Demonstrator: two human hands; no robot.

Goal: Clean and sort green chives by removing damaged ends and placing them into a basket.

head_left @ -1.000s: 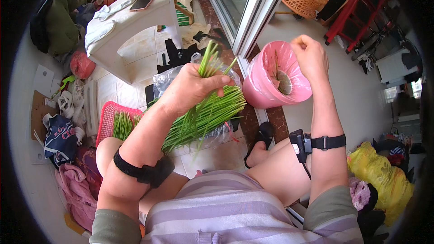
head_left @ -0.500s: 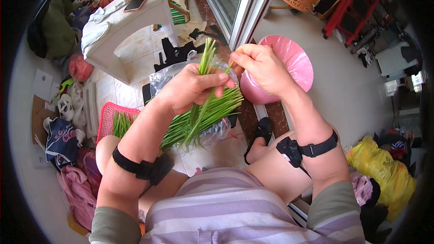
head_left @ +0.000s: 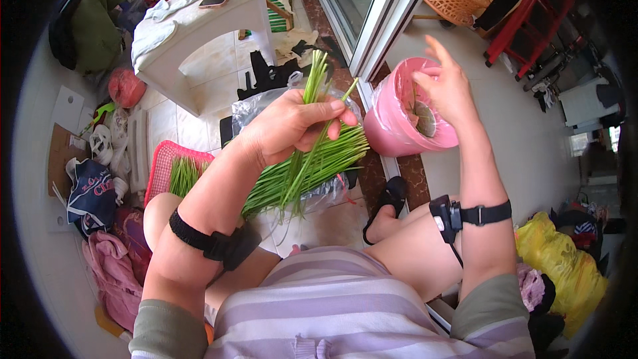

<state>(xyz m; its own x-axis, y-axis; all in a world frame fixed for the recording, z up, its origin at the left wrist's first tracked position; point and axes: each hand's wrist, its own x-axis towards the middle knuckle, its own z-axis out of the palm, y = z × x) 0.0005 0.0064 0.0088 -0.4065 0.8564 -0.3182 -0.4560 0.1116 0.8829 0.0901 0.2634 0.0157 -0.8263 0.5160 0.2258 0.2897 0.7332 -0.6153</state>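
Observation:
My left hand [head_left: 292, 126] grips a small bunch of green chive stalks [head_left: 312, 90], held upright above a larger pile of green stalks [head_left: 319, 166] that lies on a clear plastic bag [head_left: 256, 106]. My right hand [head_left: 448, 90] rests on the open core of a big pink roll of plastic string [head_left: 399, 123], fingers spread, index finger raised. The roll stands on the floor by the sliding-door track. Black straps sit on both wrists.
A red plastic basket [head_left: 163, 166] with more green stalks lies at my left knee. A white stool [head_left: 193, 23] with a phone on it stands ahead. Bags, clothes and shoes crowd the left; a yellow bag [head_left: 565, 266] sits to the right.
My right hand moved from the stalks at my left hand back to the pink roll. The left hand stays on the bunch, which is now lifted a little.

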